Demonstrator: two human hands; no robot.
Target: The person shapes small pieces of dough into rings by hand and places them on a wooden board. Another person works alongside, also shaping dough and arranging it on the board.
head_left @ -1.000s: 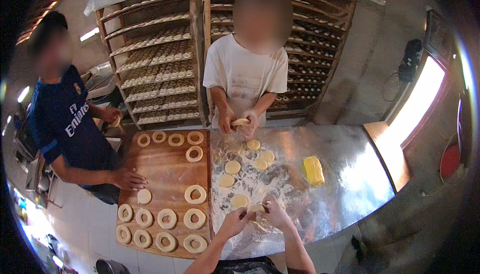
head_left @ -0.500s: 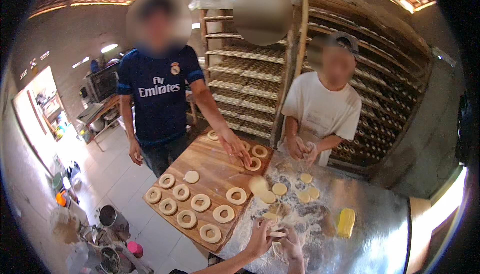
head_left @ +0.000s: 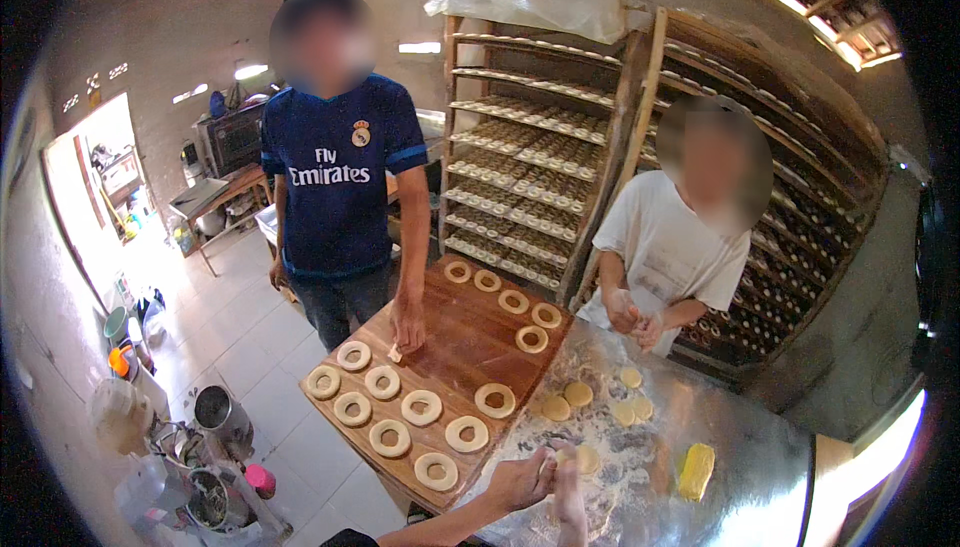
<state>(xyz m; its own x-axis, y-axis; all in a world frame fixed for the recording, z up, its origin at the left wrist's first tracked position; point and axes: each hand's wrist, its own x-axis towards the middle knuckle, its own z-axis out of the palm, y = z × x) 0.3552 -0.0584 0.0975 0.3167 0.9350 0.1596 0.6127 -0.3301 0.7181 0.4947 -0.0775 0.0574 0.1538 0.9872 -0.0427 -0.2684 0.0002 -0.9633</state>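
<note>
My left hand (head_left: 526, 483) is closed at the near edge of the floury metal table, its fingers curled around a small piece of dough (head_left: 559, 456) mostly hidden between my hands. My right hand (head_left: 570, 495) stands upright against it, seen edge-on, its fingers smeared by motion. Just beyond them lies a flat round of dough (head_left: 588, 460). More dough rounds (head_left: 578, 393) rest farther off in the flour. To the left, several dough rings (head_left: 436, 471) sit on a wooden board (head_left: 450, 335).
A co-worker in a dark blue shirt (head_left: 340, 142) reaches onto the board, fingers at a pale dough piece (head_left: 395, 354). Another person in a white shirt (head_left: 670, 237) works across the table. A yellow packet (head_left: 696, 472) lies at right. Loaded racks (head_left: 530, 137) stand behind; pots (head_left: 222, 417) at left.
My view has shifted. The blue-shirted co-worker's hand has left the rings at the board's right side and moved left to the dough piece. My hands have come closer together.
</note>
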